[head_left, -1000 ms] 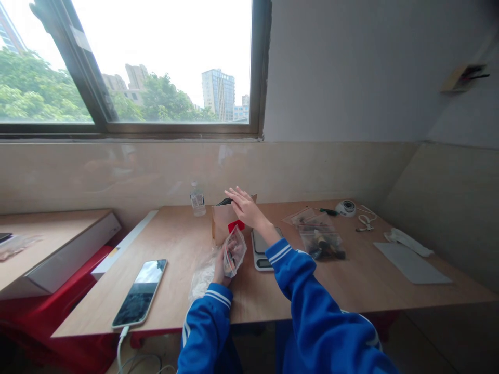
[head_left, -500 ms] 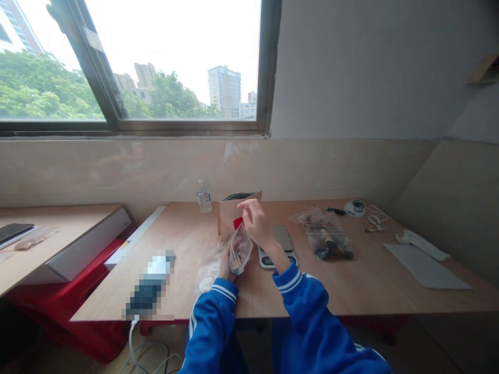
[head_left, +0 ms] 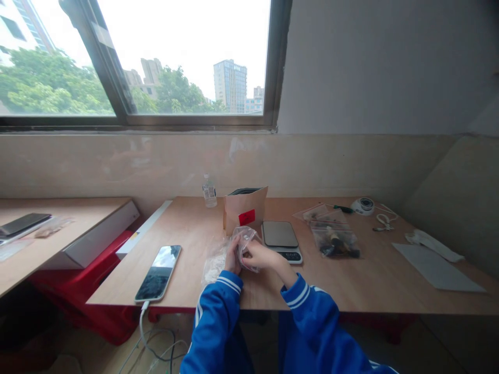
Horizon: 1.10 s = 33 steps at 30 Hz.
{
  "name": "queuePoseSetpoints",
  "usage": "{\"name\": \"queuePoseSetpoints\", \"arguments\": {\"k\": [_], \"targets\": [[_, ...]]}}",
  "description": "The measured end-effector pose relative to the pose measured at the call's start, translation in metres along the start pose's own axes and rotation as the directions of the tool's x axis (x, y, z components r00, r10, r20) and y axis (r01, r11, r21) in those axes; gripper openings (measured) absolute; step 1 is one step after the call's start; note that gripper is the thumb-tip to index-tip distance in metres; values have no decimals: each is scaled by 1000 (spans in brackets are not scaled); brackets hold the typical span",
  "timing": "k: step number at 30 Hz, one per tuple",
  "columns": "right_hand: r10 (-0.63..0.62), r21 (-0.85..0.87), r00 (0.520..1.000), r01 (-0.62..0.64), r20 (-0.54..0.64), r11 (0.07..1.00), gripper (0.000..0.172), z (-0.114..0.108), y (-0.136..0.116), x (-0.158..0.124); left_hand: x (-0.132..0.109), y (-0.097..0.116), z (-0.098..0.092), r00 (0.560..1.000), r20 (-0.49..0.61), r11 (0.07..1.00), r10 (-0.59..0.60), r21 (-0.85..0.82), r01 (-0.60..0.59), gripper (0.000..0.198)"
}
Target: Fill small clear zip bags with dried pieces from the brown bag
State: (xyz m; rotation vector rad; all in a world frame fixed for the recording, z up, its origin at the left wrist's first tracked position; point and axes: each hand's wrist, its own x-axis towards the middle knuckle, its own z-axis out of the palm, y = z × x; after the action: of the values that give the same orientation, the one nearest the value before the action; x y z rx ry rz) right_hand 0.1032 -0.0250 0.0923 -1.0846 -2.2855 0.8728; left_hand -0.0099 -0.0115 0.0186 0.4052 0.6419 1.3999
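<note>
A clear plastic bag point(head_left: 246, 235) is held up in front of me by my left hand point(head_left: 233, 255), whose fingers close on its left side. My right hand point(head_left: 260, 255) reaches to the bag's opening with bent fingers; its fingertips are partly hidden by the plastic, and what they grip, if anything, does not show. Just behind stands a brown paper pouch point(head_left: 231, 213), open at the top, with a red label point(head_left: 247, 216). To the right of it lies a kitchen scale point(head_left: 279, 235) with nothing on its plate. Another clear bag with whitish contents point(head_left: 213, 267) lies left of my left hand.
A phone point(head_left: 159, 272) on a cable lies at the left, a water bottle point(head_left: 209, 192) stands at the back. Zip bags with dark parts point(head_left: 334, 240), a dome camera point(head_left: 363, 205), a white cable point(head_left: 385, 222) and a grey sheet point(head_left: 436, 267) lie at the right.
My right hand has come down from above the bag to its opening. The bag has turned, and the pouch's red label is now uncovered. The view has shifted slightly left.
</note>
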Motion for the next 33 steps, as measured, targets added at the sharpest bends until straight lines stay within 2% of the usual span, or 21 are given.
{"name": "queuePoseSetpoints", "arguments": {"k": [2,4,8,14,16,19,23,27,33], "targets": [[41,-65,995,-35,96,997,35,1,2,-1,-1,1,0,1000,-9,1000,-29,12,29,41],[67,-83,987,-55,144,995,41,1,4,-3,-2,2,1,999,-7,999,-46,16,46,41],[14,21,995,-16,95,1000,69,3,10,-10,-3,4,4,1000,8,1000,-28,-10,28,36],[25,-3,995,-24,101,1000,81,7,21,-11,-2,4,1,999,41,1000,0,6,0,35],[65,-39,990,-61,124,997,74,6,24,-9,-1,3,-1,999,48,1000,-3,19,2,36],[136,-50,975,-129,175,990,50,2,26,-5,0,2,-3,998,51,999,-29,44,27,40],[84,101,985,-100,154,990,28,0,29,-5,0,3,-4,999,32,999,-27,48,25,43],[22,210,997,-39,79,977,31,1,29,-10,0,5,-3,997,67,999,-30,29,28,44],[65,172,998,-62,-12,983,24,-13,17,-17,1,5,-1,990,142,1000,-8,-17,11,42]]}}
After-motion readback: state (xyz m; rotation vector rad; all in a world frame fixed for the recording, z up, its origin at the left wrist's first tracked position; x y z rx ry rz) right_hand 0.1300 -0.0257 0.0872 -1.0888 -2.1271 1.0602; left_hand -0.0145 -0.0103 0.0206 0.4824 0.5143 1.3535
